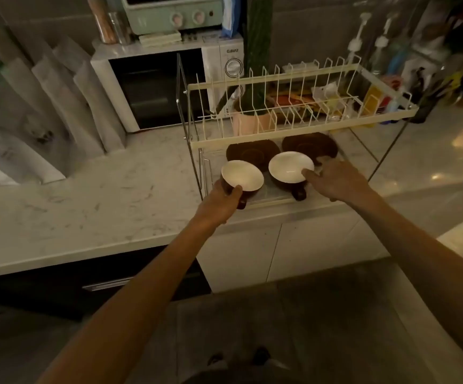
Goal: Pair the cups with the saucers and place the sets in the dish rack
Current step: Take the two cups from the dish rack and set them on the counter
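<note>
Two brown cups with white insides are at the front of the dish rack's lower tier. My left hand [222, 202] grips the left cup [242, 176] at its near side, by the handle. My right hand [335, 180] holds the right cup [290, 166] with a finger over its rim; its handle points toward me. Two dark brown saucers, the left saucer [252, 152] and the right saucer [309, 145], lie side by side behind the cups, under the cream wire dish rack's upper tier [302, 130]. Whether either cup rests on the tier or is lifted, I cannot tell.
A white microwave [155, 87] with a green toaster oven [169, 12] on top stands behind on the marble counter [100, 189]. A pink plant pot [252, 120] sits behind the rack. Bottles and clutter fill the far right. The counter edge runs just below the rack.
</note>
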The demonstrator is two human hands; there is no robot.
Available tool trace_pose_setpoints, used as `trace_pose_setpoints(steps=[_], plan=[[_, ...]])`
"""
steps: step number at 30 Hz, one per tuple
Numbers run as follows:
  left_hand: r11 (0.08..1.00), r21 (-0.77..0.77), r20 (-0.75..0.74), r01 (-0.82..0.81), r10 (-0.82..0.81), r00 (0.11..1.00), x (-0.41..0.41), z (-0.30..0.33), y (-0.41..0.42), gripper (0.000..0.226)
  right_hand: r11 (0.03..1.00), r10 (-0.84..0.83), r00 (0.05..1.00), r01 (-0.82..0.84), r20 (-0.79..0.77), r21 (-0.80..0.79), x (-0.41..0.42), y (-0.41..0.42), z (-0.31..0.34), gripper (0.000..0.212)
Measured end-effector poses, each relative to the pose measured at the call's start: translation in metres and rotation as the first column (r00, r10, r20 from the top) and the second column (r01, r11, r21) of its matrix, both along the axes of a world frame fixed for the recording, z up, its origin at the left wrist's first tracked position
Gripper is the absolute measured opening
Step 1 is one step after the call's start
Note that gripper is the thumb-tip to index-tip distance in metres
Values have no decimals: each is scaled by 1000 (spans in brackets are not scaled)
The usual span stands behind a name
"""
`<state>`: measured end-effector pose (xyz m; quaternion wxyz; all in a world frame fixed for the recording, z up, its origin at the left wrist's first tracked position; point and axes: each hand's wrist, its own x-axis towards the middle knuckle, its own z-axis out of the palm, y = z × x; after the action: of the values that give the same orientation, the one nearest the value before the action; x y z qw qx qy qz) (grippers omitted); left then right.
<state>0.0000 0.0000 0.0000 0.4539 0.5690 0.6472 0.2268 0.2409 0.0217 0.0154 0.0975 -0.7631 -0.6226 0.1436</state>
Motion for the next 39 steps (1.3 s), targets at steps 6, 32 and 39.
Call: trace_pose_setpoints(steps=[6,32,39], plan=[[994,51,6,-94,94,996,4,-10,15,60,991,-136,965,134,-226,-23,-2,9,-12,59],[960,-141,252,-243,273,929,4,-20,25,52,962,-241,702,264,-670,-68,-1,12,-26,42],[983,-84,265,-163,180,947,-4,-13,6,50,964,-216,746,266,-630,-15,-4,-12,-16,44]])
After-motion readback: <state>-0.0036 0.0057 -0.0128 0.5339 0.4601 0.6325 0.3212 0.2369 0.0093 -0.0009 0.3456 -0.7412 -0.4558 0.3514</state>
